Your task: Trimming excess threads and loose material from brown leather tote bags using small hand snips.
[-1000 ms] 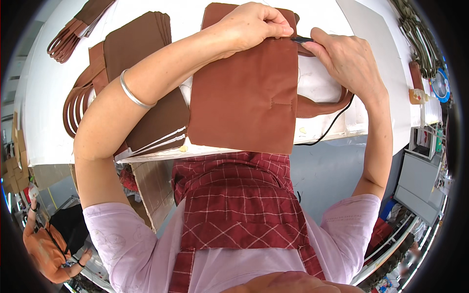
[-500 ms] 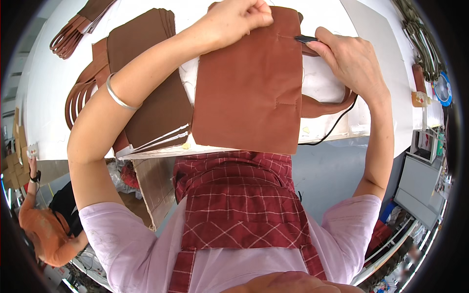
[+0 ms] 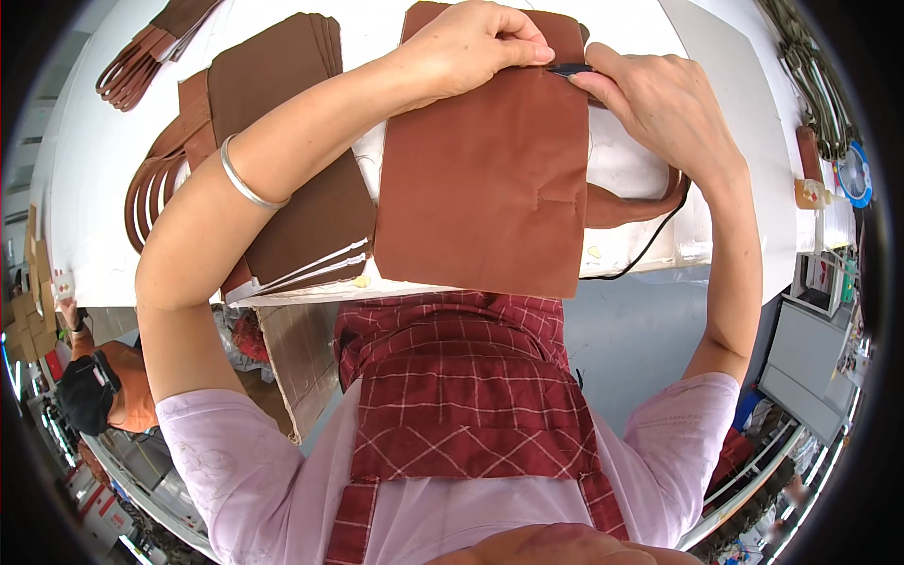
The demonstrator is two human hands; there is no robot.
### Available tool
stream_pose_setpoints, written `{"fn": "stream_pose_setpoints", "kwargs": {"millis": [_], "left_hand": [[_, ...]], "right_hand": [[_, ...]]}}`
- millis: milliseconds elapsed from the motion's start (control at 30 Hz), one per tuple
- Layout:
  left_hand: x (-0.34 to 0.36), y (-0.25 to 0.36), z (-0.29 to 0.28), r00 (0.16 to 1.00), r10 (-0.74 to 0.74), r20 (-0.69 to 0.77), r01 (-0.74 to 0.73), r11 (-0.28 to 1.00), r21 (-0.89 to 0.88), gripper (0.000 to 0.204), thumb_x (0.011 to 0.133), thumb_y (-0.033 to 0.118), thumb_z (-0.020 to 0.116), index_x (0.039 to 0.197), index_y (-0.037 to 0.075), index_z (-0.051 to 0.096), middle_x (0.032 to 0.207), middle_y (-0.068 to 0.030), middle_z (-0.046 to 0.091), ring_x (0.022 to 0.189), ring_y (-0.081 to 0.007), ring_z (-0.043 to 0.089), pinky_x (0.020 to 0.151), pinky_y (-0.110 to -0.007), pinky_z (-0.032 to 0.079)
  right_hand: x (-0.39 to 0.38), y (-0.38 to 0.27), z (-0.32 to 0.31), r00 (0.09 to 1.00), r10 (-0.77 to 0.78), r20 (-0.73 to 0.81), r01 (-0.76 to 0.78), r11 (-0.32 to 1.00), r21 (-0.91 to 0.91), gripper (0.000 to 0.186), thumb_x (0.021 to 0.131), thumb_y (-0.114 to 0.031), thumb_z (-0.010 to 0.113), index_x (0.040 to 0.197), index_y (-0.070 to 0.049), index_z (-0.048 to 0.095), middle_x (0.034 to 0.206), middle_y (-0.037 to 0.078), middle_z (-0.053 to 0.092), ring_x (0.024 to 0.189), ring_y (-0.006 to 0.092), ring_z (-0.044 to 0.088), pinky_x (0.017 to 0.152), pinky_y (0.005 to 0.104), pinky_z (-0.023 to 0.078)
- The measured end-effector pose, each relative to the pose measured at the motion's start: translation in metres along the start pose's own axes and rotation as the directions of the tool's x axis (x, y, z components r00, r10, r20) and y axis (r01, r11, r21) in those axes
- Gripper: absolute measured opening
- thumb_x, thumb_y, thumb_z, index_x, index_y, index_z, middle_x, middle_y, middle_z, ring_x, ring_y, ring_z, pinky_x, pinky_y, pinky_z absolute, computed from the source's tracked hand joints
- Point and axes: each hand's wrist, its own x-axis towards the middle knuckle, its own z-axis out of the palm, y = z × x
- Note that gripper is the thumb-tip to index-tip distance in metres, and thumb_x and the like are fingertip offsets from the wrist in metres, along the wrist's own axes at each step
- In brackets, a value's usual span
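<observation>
A reddish-brown leather panel (image 3: 480, 188) lies upright before me, with short seam lines on it and a brown strap (image 3: 621, 209) out to its right. My left hand (image 3: 480, 47) pinches at the panel's upper part; what its fingertips hold is too small to tell. My right hand (image 3: 659, 104) grips a small black tool (image 3: 567, 69), apparently snips, its tip beside my left fingertips. A thin black cord (image 3: 645, 247) runs below the strap.
Dark brown panels (image 3: 268, 85) and looped straps (image 3: 151, 179) lie left on the white table (image 3: 94, 226); another strap bundle (image 3: 141, 56) is farther back. Olive straps (image 3: 815, 104), a bottle (image 3: 810, 193) and blue round object (image 3: 855, 174) line the right edge. A co-worker (image 3: 127, 386) is at lower left.
My left hand moved up-left, then back to the tool's tip. My right hand shifted slightly left with the tool. The co-worker has changed posture.
</observation>
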Motion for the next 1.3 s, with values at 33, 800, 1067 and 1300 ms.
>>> {"fn": "stream_pose_setpoints", "kwargs": {"millis": [33, 800, 1067, 1300], "left_hand": [[-0.001, -0.002, 0.0, 1.0, 0.018, -0.011, -0.018, 0.999, -0.032, 0.021, 0.102, 0.021, 0.063, 0.095, 0.002, 0.067, 0.091, -0.0029, 0.069, 0.086, -0.0091, 0.059, 0.08, -0.027, 0.048], [-0.28, -0.004, -0.052, 0.962, 0.054, -0.269, 0.156, 0.697, 0.7, 0.019, 0.083, 0.019, 0.08, 0.087, 0.003, 0.069, 0.079, -0.008, 0.066, 0.071, -0.0242, 0.06, 0.067, -0.034, 0.048], [-0.208, -0.026, 0.038, 0.87, 0.48, -0.114, -0.287, 0.68, 0.675, 0.05, 0.078, 0.034, 0.079, 0.119, 0.006, 0.069, 0.117, -0.0103, 0.065, 0.11, -0.0322, 0.062, 0.094, -0.045, 0.049], [-0.161, -0.031, 0.093, 0.845, 0.527, 0.091, -0.446, 0.6, 0.664, 0.078, 0.082, 0.035, 0.075, 0.148, 0.003, 0.048, 0.154, -0.0131, 0.046, 0.144, -0.0289, 0.043, 0.116, -0.046, 0.039]], "right_hand": [[0.001, 0.0, 0.0, 1.0, -0.001, -0.001, 0.001, 1.0, 0.001, 0.038, 0.101, -0.04, 0.058, 0.078, -0.01, 0.058, 0.05, 0.009, 0.054, 0.05, 0.0293, 0.059, 0.049, 0.0378, 0.045], [-0.069, -0.04, -0.052, 0.908, 0.374, 0.187, -0.417, 0.777, 0.472, 0.032, 0.096, -0.038, 0.069, 0.089, -0.008, 0.06, 0.065, 0.008, 0.063, 0.053, 0.0262, 0.061, 0.052, 0.0368, 0.044], [-0.065, -0.069, -0.045, 0.977, 0.183, 0.11, -0.201, 0.963, 0.179, 0.035, 0.096, -0.044, 0.065, 0.084, -0.011, 0.059, 0.058, 0.002, 0.059, 0.049, 0.0215, 0.059, 0.046, 0.0338, 0.043], [-0.067, -0.082, -0.044, 0.975, 0.156, 0.16, -0.167, 0.984, 0.058, 0.038, 0.098, -0.045, 0.061, 0.081, -0.011, 0.057, 0.056, 0.002, 0.056, 0.048, 0.0209, 0.058, 0.045, 0.0335, 0.041]]}}
